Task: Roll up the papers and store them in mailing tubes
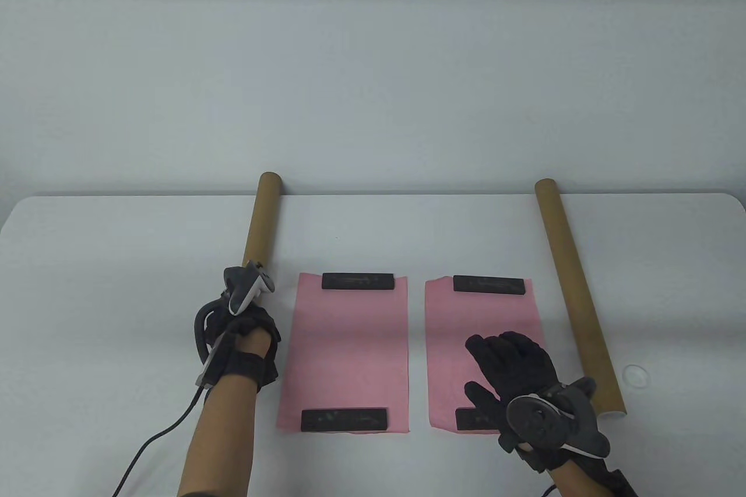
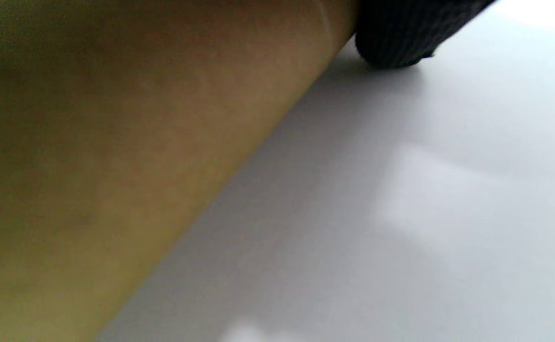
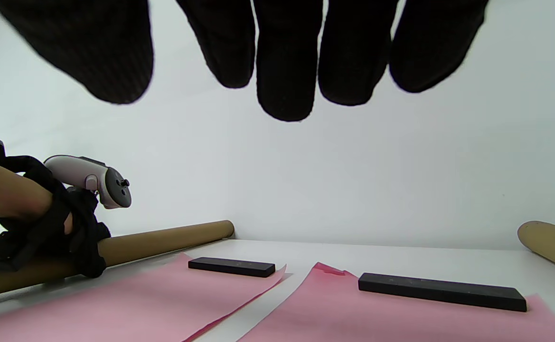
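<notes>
Pink paper comes first here: 2 flat pink paper sheets lie side by side on the white worktop [image 1: 116, 240], the left pink sheet [image 1: 347, 345] just beside the left hand [image 1: 245, 339] and the right pink sheet [image 1: 484, 328] under the right hand [image 1: 513, 363]. Each sheet has 2 flat black bar weights, one at the far end and one at the near end. On the left sheet they are the far left bar [image 1: 358, 281] and the near left bar [image 1: 344, 420]. On the right sheet they are the far right bar [image 1: 488, 285] and the near right bar [image 1: 475, 419]. I think the bars are there to stop the paper from curling or sliding.

The left hand is curled around the left brown cardboard mailing tube [image 1: 260, 220], near its close end. The left wrist view shows the tube resting on the worktop. The right brown cardboard mailing tube [image 1: 574, 287] lies just past the right hand, out to its side, and nothing touches it.

The right hand has its fingers [image 3: 286, 61] spread and straight, holding nothing, above the right sheet. No paper is rolled yet, so the job is only starting. The bars likely need to come off before rolling.
</notes>
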Demonstrator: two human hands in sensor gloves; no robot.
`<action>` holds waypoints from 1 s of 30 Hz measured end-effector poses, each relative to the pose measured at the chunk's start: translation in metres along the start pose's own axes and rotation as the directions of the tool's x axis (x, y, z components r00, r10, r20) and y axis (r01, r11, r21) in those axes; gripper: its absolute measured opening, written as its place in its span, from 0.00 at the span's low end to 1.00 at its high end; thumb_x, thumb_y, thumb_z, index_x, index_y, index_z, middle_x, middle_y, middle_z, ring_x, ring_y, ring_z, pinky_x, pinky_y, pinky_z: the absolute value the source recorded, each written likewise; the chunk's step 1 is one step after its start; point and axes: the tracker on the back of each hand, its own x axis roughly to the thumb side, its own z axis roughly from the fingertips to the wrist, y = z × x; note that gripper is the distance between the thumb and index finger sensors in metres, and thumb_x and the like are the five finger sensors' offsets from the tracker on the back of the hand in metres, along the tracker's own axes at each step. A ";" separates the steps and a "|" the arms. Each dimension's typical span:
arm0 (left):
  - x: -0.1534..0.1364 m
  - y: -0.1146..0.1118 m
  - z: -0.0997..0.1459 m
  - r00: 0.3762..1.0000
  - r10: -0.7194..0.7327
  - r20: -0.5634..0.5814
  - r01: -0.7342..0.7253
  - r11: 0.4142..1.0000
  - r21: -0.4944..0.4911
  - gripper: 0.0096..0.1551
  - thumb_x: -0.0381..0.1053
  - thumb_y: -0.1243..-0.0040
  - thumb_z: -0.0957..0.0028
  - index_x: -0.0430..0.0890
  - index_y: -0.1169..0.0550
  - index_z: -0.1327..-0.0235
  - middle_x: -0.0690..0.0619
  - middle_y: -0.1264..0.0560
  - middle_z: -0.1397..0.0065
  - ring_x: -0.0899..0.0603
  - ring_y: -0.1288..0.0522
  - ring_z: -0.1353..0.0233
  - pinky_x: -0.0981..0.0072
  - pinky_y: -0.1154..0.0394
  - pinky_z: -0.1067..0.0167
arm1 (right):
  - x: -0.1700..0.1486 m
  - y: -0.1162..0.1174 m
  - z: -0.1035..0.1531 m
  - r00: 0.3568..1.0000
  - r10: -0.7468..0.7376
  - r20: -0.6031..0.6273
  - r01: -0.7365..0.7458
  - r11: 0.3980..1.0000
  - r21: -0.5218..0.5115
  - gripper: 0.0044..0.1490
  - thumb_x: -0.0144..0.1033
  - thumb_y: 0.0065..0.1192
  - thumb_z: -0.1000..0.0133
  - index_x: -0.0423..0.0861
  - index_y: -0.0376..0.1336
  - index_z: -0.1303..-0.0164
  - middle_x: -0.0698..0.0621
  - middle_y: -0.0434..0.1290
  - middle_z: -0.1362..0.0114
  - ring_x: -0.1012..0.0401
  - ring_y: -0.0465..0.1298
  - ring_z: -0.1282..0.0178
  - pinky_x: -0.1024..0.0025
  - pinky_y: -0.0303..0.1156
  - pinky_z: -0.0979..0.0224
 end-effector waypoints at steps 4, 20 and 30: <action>0.001 -0.001 0.001 1.000 -0.011 -0.005 0.011 1.000 0.002 0.57 0.66 0.46 0.53 0.42 0.63 0.29 0.40 0.43 0.27 0.40 0.27 0.35 0.55 0.24 0.41 | 0.000 -0.001 0.000 1.000 0.004 -0.001 -0.004 1.000 -0.004 0.46 0.58 0.65 0.45 0.45 0.61 0.20 0.40 0.72 0.25 0.35 0.69 0.24 0.30 0.66 0.28; -0.009 0.001 0.003 1.000 0.007 0.014 -0.007 0.999 -0.041 0.66 0.77 0.54 0.61 0.43 0.68 0.29 0.40 0.50 0.23 0.35 0.38 0.24 0.45 0.33 0.31 | -0.001 -0.001 0.000 1.000 0.003 -0.002 -0.003 1.000 -0.008 0.47 0.58 0.65 0.45 0.44 0.61 0.20 0.40 0.71 0.25 0.35 0.69 0.24 0.30 0.66 0.28; -0.029 0.033 0.064 0.984 0.010 0.179 -0.044 0.982 0.185 0.67 0.78 0.55 0.63 0.47 0.68 0.27 0.40 0.60 0.18 0.28 0.53 0.16 0.30 0.48 0.24 | -0.001 0.000 0.000 1.000 -0.007 0.000 0.007 1.000 0.004 0.47 0.58 0.65 0.45 0.44 0.60 0.19 0.40 0.71 0.24 0.35 0.69 0.23 0.31 0.66 0.28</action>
